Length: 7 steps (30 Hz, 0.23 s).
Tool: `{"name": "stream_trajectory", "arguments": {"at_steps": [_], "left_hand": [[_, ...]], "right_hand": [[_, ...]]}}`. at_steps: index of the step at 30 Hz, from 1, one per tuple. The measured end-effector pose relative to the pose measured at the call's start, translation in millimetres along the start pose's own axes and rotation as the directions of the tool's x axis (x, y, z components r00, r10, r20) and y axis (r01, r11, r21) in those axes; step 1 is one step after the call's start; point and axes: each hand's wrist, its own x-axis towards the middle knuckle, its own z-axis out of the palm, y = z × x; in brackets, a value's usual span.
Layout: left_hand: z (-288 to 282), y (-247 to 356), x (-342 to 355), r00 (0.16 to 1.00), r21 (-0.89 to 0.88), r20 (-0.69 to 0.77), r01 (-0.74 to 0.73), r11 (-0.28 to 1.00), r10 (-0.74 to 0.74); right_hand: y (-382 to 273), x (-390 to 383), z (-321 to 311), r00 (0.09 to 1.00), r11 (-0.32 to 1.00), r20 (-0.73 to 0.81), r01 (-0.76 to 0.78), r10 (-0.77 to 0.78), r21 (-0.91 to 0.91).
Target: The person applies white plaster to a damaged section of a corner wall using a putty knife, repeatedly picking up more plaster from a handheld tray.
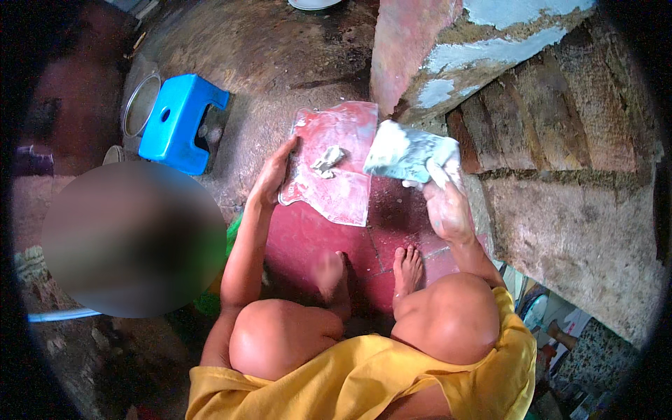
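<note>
My left hand [277, 173] grips the left edge of a flat reddish-pink sheet [350, 192] with a clear rim, held out in front of my knees. White paste is smeared over the sheet, and a small lump of white paste [327, 161] sits near its middle. My right hand [446, 206], its fingers coated white, is closed on the lower right corner of a flat, pale rectangular piece [411, 151]. Thick white paste covers much of that piece, so its exact kind cannot be told. It is just right of the sheet, near the base of a low wall.
The low pinkish wall [413, 42] ahead carries white paste patches. A blue plastic stool [175, 126] stands on the brown floor [273, 49] at left, beside a round-rimmed object [142, 105]. Rough stone-like blocks [553, 105] line the right. My bare feet rest on red flooring [301, 238].
</note>
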Motion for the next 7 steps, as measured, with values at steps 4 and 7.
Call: {"name": "stream_trajectory", "arguments": {"at_steps": [4, 7], "left_hand": [[-1, 1, -1, 0.982, -0.133, 0.154, 0.134, 0.982, -0.113], [8, 2, -2, 0.98, -0.151, 0.124, 0.175, 0.973, -0.157]], "right_hand": [[-14, 2, -2, 0.896, 0.716, 0.29, 0.443, -0.336, -0.54], [-14, 12, -24, 0.688, 0.379, 0.577, 0.725, -0.441, -0.575]]}}
